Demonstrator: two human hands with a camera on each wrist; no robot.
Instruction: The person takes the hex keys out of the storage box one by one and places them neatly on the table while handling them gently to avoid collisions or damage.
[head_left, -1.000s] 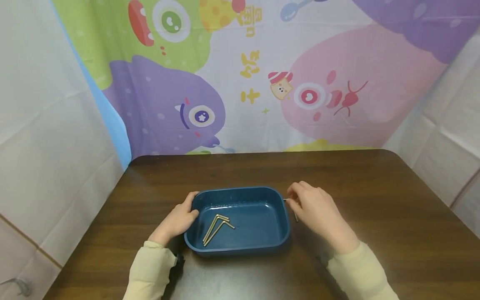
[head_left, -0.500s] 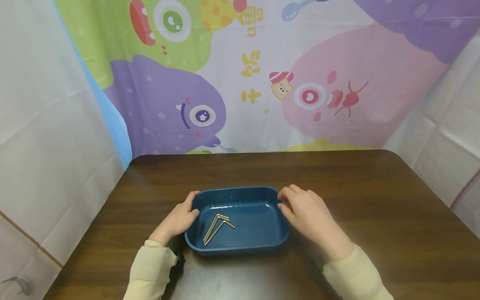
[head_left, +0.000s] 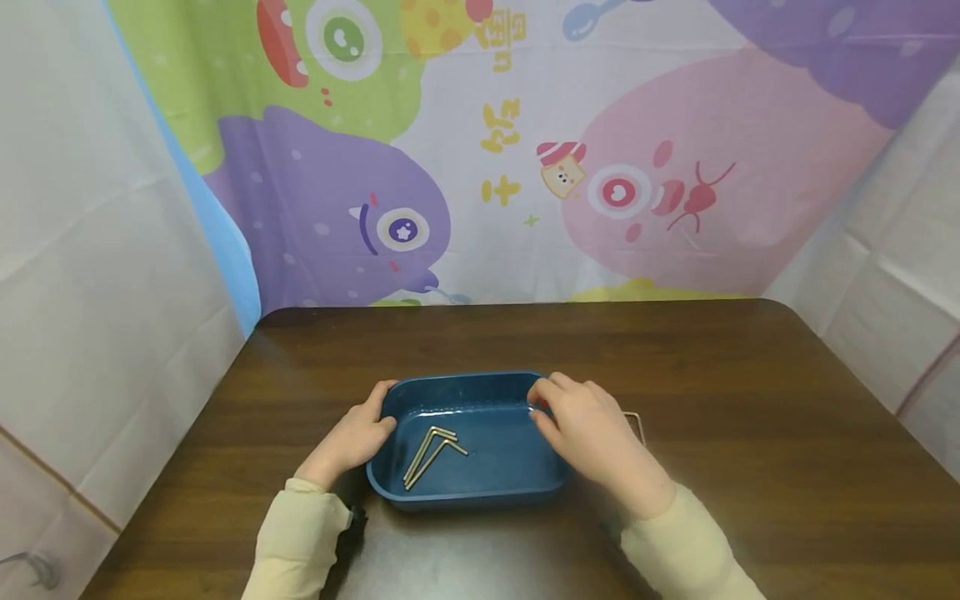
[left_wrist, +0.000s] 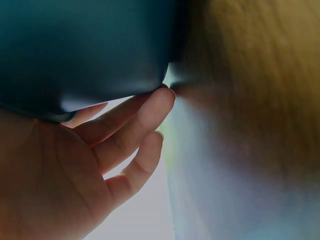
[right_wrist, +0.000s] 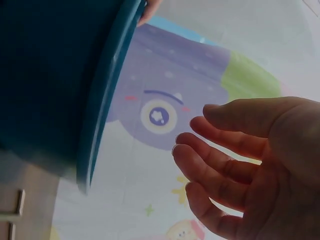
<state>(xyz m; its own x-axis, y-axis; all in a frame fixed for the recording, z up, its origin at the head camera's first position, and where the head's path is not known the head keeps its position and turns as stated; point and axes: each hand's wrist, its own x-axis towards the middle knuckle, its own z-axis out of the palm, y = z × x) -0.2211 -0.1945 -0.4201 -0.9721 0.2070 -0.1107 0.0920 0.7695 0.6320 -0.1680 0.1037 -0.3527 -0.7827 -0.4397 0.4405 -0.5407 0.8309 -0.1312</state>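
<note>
A dark blue rectangular plastic tray [head_left: 480, 498] stands on the table, with three brass-coloured L-shaped hex keys [head_left: 429, 454] lying in its left half. At its left end my left hand [head_left: 348, 442] grips the wall, thumb over the rim and fingers along the outside, as the left wrist view also shows of the hand [left_wrist: 100, 165]. My right hand [head_left: 596, 429] hovers over the tray's right end. In the right wrist view that hand [right_wrist: 240, 165] has loosely curved fingers with nothing between them, apart from the tray wall [right_wrist: 100, 100].
On the table right of the tray, partly behind my right hand, lies an L-shaped metal piece [head_left: 637, 423]. The right wrist view has metal pieces [right_wrist: 19, 207] at its lower left. A cartoon-printed cloth [head_left: 510, 250] hangs behind the brown table [head_left: 750, 417].
My right hand has moved left from beside the tray to over its right end, uncovering a metal piece on the table. The left hand and the hex keys in the tray stay put.
</note>
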